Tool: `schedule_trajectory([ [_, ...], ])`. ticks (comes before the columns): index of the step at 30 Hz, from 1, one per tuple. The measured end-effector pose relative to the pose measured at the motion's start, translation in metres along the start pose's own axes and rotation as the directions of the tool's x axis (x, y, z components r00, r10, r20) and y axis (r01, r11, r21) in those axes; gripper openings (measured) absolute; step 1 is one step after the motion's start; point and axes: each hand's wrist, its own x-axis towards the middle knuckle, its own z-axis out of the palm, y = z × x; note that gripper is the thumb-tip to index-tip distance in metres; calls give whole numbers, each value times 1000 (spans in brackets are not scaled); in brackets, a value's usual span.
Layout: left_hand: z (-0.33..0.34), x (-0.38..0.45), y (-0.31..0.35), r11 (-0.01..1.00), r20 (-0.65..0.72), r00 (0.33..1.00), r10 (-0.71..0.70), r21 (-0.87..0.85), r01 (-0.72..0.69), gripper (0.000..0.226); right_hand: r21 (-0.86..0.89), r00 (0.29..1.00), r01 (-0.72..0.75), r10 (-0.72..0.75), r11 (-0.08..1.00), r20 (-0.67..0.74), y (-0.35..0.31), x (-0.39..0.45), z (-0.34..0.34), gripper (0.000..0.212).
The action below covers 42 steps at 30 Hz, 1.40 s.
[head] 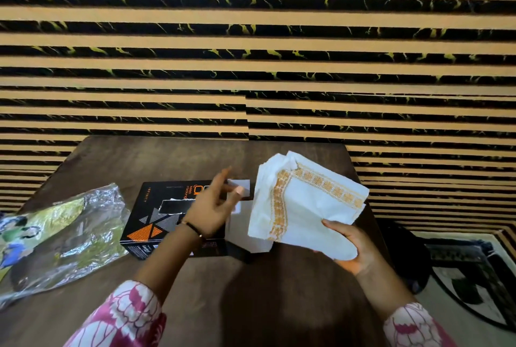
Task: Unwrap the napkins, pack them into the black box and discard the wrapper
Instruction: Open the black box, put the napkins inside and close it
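Observation:
A stack of white napkins [307,207] with an orange patterned border is held up above the table, fanned and tilted, with my right hand [349,246] gripping its lower right corner. My left hand [215,204] hovers open, fingers spread, over the black box [156,221], just left of the napkins and not touching them. The box has orange triangles and white print on its lid and lies flat at the table's middle. The clear plastic wrapper [61,237], printed with green and blue pictures, lies crumpled on the table at the left.
The dark wooden table [251,290] stands against a wall of tan and black stripes. A patterned rug [472,277] and a dark object on the floor lie to the right of the table. My sleeves are pink and white floral.

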Motion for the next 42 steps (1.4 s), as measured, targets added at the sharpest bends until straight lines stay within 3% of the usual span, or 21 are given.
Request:
schedule_trajectory([
  [3,-11,-1,-34,853,-89,995,-32,517,74,75,66,1000,-18,19,998,-18,4,14,7,75],
  [5,-6,-7,-54,735,-32,995,-98,671,94,98,111,998,-28,33,993,-46,7,24,15,53],
  [7,1,-12,-64,676,4,996,-91,734,59,114,119,996,-49,57,992,-65,13,34,20,58],
  [10,5,-17,-63,669,10,997,-76,742,44,107,75,992,-118,121,990,-24,21,32,23,78],
  [11,5,-18,-64,678,2,997,-71,733,47,98,16,988,-154,154,988,14,20,25,25,71],
  [13,8,-24,-65,711,-7,999,-49,702,39,87,-99,984,-176,175,979,-21,23,11,24,32],
  [14,9,-28,-64,726,-4,1000,-29,688,24,84,-147,984,-179,176,973,-35,24,5,24,24],
  [16,13,-38,-62,729,26,1000,-8,684,-12,82,-205,974,-224,215,953,-64,33,1,11,44],
  [19,21,-52,-58,720,50,998,23,692,-51,85,-234,947,-309,275,922,-167,40,4,-2,30],
  [22,28,-56,-55,742,23,999,24,669,-34,85,-288,953,-276,221,917,-207,43,2,-7,27],
  [28,31,-51,-54,713,12,1000,13,701,-18,81,-370,973,-197,134,908,-189,44,3,4,45],
  [42,32,-50,-58,705,22,1000,2,709,-17,82,-138,950,-194,151,971,-272,48,18,15,53],
])
